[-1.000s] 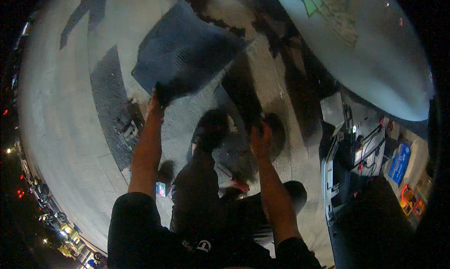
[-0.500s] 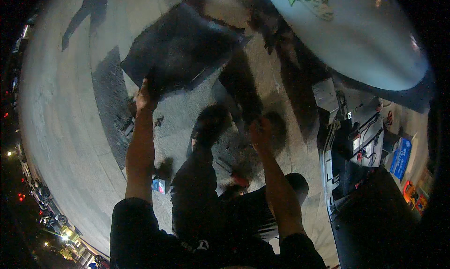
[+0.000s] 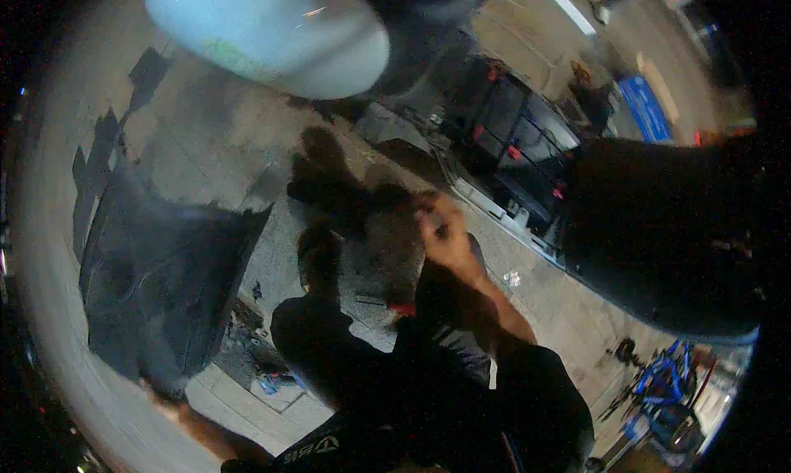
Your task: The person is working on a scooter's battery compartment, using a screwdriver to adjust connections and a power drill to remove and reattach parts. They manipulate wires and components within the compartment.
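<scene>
My left hand (image 3: 170, 405) is closed on the near edge of a broad black mat-like sheet (image 3: 161, 283), which spreads out above the pavement at the left. Its exact kind is not clear. My right hand (image 3: 443, 230) is in front of me at the middle, fingers curled and smeared by motion; whatever it may hold is too small to make out. On the ground between my feet lies a tool with a red handle (image 3: 401, 308) and a thin shaft, like a screwdriver.
At the upper right stands an opened vehicle body (image 3: 519, 156) with dark inner parts and red-tipped fittings. A rounded pale panel (image 3: 280, 36) juts in at the top. Beyond are a blue box (image 3: 645, 109) and, lower right, a blue bicycle (image 3: 671, 378). Small items lie near my left knee.
The view has turned to the right. My left hand has swung the black sheet from in front of me out to my left side. My right hand has risen, fingers curled.
</scene>
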Demonstrator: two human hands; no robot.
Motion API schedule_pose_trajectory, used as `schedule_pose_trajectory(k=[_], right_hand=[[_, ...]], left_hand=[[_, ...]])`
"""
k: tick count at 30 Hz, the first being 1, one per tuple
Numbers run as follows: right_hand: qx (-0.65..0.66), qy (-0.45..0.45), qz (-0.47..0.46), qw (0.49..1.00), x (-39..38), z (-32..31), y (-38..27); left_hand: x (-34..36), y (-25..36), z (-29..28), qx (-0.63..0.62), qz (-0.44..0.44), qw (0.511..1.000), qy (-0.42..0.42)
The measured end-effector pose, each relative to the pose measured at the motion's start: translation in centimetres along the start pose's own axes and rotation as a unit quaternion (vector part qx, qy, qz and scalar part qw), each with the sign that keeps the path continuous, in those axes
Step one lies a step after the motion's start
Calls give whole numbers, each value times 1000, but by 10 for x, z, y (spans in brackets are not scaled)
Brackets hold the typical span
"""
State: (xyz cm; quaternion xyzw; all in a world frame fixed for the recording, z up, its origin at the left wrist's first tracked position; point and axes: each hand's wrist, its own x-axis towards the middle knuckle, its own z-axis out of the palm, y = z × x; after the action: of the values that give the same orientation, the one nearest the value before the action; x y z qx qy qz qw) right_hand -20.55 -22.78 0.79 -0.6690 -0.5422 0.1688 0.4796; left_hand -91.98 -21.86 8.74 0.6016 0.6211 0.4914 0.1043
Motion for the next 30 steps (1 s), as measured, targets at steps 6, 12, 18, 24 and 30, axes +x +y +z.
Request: schedule_pose_trajectory(k=[6, 12, 18, 24, 30], right_hand=[[-265, 147, 19, 953, 40, -80, 46], [-389, 53, 77, 917, 52, -81, 89], [-360, 101, -90, 923, 54, -83, 161], [-225, 54, -92, 969, 60, -100, 142], [-305, 76, -98, 944, 82, -122, 197]], left_hand=[[43, 141, -41, -175, -282, 923, 194], [39, 133, -89, -95, -97, 983, 121], [11, 113, -89, 248, 200, 948, -2], [-9, 188, 2, -313, -339, 867, 187], [-49, 114, 10, -278, -382, 862, 185]])
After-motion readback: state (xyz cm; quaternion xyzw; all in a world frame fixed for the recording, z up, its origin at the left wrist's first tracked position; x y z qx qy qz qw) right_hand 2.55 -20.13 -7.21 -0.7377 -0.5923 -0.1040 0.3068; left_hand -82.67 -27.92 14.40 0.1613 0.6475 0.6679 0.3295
